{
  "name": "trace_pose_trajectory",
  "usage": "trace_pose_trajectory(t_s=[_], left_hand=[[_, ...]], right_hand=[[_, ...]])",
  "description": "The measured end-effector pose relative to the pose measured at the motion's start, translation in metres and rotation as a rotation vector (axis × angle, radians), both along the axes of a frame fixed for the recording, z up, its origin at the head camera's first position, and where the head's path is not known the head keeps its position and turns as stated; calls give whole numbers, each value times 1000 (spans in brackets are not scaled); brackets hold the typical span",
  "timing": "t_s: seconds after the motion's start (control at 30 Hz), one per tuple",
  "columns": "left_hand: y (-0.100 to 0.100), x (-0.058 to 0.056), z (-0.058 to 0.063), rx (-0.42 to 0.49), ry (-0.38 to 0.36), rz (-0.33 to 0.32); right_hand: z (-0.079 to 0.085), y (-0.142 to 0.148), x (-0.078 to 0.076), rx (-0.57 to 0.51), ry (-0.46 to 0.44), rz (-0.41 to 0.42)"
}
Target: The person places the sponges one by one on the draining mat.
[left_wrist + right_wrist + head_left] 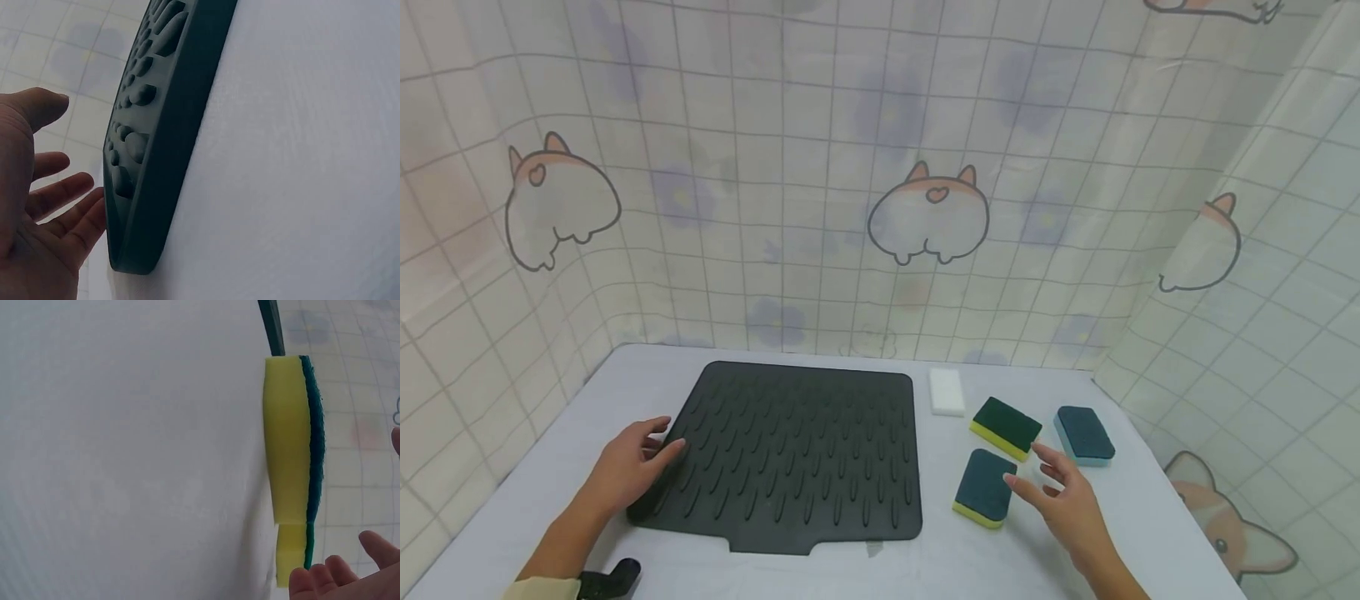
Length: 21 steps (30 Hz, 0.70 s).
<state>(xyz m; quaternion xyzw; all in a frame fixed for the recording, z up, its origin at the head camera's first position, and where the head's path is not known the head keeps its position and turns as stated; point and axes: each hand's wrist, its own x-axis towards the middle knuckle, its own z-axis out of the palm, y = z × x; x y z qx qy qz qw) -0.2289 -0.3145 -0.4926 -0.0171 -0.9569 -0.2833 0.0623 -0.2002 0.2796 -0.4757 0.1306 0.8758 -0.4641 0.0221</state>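
Observation:
A dark ridged drying mat [790,458] with a front tab lies flat on the table. At its left edge is my left hand [628,467], fingers spread and thumb over the rim; in the left wrist view the fingertips come right up to the mat's side [187,125]. My right hand [1067,512] hovers with loosely bent fingers among the sponges, holding nothing. Nearest to it are a yellow sponge with a blue-green scouring top [985,487] and a yellow one with a dark green top [1007,423]. Both yellow sides show in the right wrist view [287,437].
Farther right lies a light-blue sponge with a dark blue-green top [1086,433]. A white rectangular block [947,392] lies behind the sponges, right of the mat. A patterned tile-print curtain [820,183] surrounds the white table [700,575] at the back and sides.

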Motion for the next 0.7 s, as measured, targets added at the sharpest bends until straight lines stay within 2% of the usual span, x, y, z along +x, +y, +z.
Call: trace_pose_trajectory(t_s=[0.3, 0.53, 0.7], left_hand=[[-4, -5, -2, 0, -14, 51], [-10, -11, -2, 10, -45, 44], [-15, -17, -2, 6, -62, 38]], right_hand=[[-6, -9, 5, -38, -56, -24], [-10, -17, 5, -71, -144, -45], [-13, -21, 4, -52, -159, -28]])
